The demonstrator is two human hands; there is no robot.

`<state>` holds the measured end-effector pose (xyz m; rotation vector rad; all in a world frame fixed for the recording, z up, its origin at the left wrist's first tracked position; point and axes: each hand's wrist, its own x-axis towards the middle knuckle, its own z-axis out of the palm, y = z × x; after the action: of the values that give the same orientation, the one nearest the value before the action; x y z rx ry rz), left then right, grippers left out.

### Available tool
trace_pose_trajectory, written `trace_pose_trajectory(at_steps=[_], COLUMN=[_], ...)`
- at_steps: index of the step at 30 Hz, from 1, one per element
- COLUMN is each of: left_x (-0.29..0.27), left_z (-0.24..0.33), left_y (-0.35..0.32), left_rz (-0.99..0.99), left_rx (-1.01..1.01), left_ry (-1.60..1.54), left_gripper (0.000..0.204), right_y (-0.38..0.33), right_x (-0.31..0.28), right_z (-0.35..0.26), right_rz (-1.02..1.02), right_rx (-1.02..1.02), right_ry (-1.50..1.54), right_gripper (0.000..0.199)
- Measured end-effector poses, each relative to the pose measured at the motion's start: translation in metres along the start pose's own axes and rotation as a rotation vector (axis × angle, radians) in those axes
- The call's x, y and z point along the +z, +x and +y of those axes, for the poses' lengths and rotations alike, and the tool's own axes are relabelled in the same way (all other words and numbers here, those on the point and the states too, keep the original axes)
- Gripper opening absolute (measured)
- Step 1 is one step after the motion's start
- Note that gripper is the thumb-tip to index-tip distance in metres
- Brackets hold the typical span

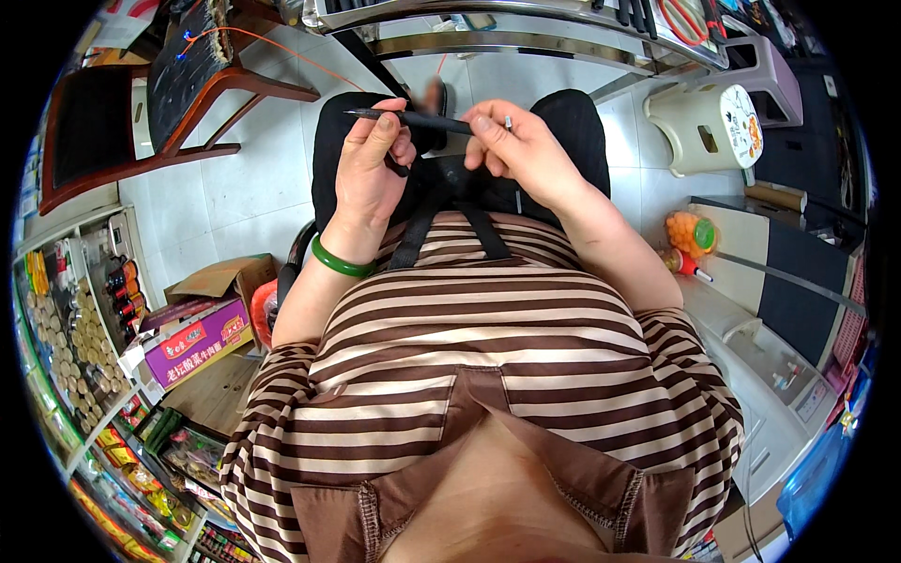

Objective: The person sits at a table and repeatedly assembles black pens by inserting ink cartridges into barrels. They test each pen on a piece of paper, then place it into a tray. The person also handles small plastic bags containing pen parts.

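Observation:
A slim black pen (434,122) lies almost level between my two hands, above my lap. Its pointed end sticks out to the left, past the fingers of my left hand (374,161), which pinches it between thumb and forefinger. Another small black piece shows under the curled fingers of that hand; its kind cannot be made out. My right hand (511,148) is closed round the pen's other end, and a small pale tip shows above the knuckles. A green bangle (340,257) circles my left wrist.
Ahead stands a metal-framed table (507,42) with black sticks and red-handled scissors (683,21) on top. A wooden chair (169,103) is at the left, a white stool (699,129) at the right. Purple carton (197,342) and stocked shelves (122,399) are at my lower left.

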<state>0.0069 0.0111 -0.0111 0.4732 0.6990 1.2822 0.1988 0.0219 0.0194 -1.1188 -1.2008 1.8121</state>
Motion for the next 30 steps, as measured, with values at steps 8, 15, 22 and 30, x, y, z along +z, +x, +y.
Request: trace_pose_trajectory(at_steps=[8, 15, 22, 30], left_x=[0.005, 0.004, 0.012, 0.006], left_z=[-0.004, -0.004, 0.009, 0.012], left_y=[-0.002, -0.002, -0.004, -0.006], left_rz=[0.019, 0.012, -0.087, -0.145], left_rx=[0.002, 0.004, 0.099, 0.123], left_ry=[0.026, 0.006, 0.182, 0.244], left_gripper=[0.024, 0.024, 0.027, 0.023], right_y=[0.003, 0.002, 0.003, 0.0], right_x=[0.001, 0.005, -0.01, -0.012], right_z=[0.015, 0.013, 0.004, 0.001], right_rz=[0.136, 0.14, -0.124, -0.303], right_rx=[-0.246, -0.289, 0.139, 0.281], right_ry=[-0.151, -0.116, 0.267, 0.365], right_gripper=[0.011, 0.008, 0.026, 0.034])
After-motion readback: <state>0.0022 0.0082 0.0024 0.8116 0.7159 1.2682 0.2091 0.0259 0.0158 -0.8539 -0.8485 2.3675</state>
